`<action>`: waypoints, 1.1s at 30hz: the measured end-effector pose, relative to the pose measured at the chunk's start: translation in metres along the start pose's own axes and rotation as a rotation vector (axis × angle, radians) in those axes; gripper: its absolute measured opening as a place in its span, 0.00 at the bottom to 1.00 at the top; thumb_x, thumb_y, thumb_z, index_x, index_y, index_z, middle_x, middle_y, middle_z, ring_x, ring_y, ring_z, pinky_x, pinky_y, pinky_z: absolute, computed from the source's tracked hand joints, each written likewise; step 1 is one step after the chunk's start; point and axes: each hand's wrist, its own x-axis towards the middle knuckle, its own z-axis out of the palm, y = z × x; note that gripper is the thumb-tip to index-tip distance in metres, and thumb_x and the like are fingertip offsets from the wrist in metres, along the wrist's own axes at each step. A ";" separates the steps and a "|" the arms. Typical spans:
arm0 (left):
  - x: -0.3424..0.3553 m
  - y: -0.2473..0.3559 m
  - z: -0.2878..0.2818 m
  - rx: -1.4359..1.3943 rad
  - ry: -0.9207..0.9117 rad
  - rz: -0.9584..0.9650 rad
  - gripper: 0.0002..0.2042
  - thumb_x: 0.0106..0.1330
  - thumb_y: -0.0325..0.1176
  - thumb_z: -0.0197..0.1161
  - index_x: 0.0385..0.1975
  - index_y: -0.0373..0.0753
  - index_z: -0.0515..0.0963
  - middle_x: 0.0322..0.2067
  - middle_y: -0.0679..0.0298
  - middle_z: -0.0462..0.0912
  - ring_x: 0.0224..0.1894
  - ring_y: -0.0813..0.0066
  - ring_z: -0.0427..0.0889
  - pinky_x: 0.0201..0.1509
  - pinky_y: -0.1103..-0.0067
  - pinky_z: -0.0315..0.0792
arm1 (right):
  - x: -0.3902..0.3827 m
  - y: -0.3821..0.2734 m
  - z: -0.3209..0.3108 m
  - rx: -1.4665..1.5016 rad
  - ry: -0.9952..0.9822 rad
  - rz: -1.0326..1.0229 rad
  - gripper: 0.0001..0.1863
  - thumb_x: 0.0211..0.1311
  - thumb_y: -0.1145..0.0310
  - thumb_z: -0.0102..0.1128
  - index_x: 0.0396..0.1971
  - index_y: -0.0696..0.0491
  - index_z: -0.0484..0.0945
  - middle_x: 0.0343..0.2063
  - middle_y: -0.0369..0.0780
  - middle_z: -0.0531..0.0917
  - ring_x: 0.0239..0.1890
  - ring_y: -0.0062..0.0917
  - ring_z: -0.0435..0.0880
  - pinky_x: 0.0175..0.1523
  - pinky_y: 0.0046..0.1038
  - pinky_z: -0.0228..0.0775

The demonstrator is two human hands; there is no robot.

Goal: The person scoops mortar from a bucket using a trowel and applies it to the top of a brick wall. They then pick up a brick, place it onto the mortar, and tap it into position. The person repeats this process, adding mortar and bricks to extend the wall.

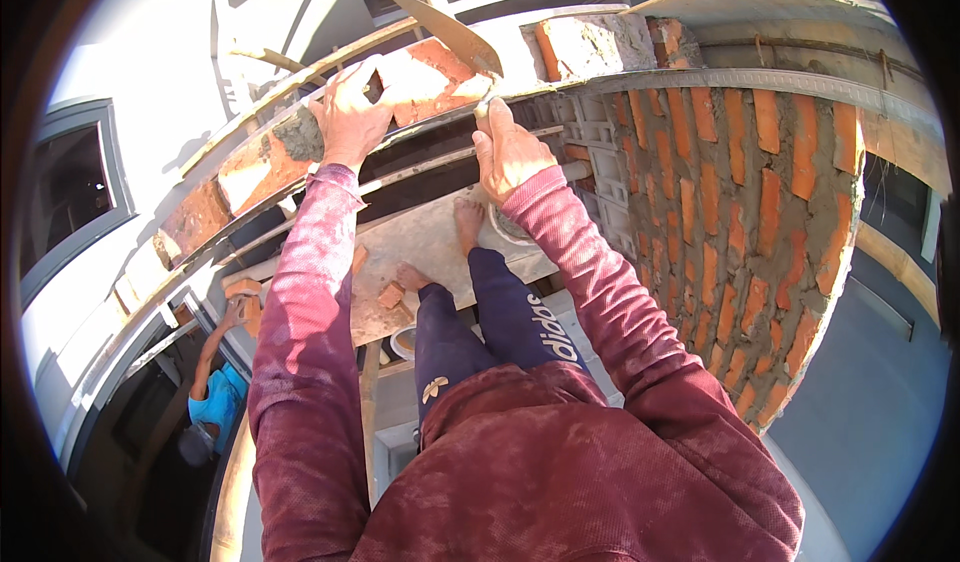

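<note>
At the top of the view my right hand [505, 152] is closed on the handle of a trowel [450, 32], whose metal blade is raised up and to the left over a row of bricks. My left hand [350, 117] has its fingers bent onto a red brick [420, 77] in that row, beside a lump of grey mortar [298, 134]. A long straight metal strip [610, 80] runs along the row's near edge. More mortar-smeared bricks [200, 222] continue down to the left.
A mortared brick wall [740, 242] stands at the right. My bare feet are on a board [380, 252], near loose brick pieces and a bucket [512, 224]. Bamboo poles [880, 252] surround me. Below left, another person [215, 402] in blue holds bricks [248, 312].
</note>
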 end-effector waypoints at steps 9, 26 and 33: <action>0.000 -0.007 0.006 -0.045 0.044 0.071 0.24 0.61 0.51 0.61 0.55 0.48 0.77 0.55 0.62 0.77 0.62 0.62 0.70 0.66 0.40 0.47 | -0.008 0.010 -0.007 0.040 0.133 -0.062 0.21 0.67 0.62 0.49 0.54 0.57 0.62 0.35 0.56 0.81 0.40 0.55 0.80 0.44 0.50 0.72; -0.073 0.091 0.002 0.268 -0.076 0.306 0.35 0.61 0.59 0.55 0.62 0.40 0.67 0.64 0.62 0.65 0.70 0.64 0.57 0.73 0.46 0.36 | 0.175 -0.096 -0.061 -1.597 -1.373 -0.491 0.16 0.44 0.70 0.70 0.36 0.59 0.84 0.34 0.52 0.85 0.39 0.41 0.86 0.41 0.38 0.80; -0.075 0.094 0.006 0.160 -0.046 0.261 0.34 0.59 0.52 0.62 0.62 0.40 0.66 0.64 0.60 0.65 0.69 0.60 0.58 0.74 0.48 0.32 | 0.128 -0.153 -0.040 -1.291 -0.921 -0.486 0.18 0.45 0.69 0.69 0.38 0.60 0.83 0.34 0.52 0.85 0.39 0.41 0.86 0.41 0.38 0.80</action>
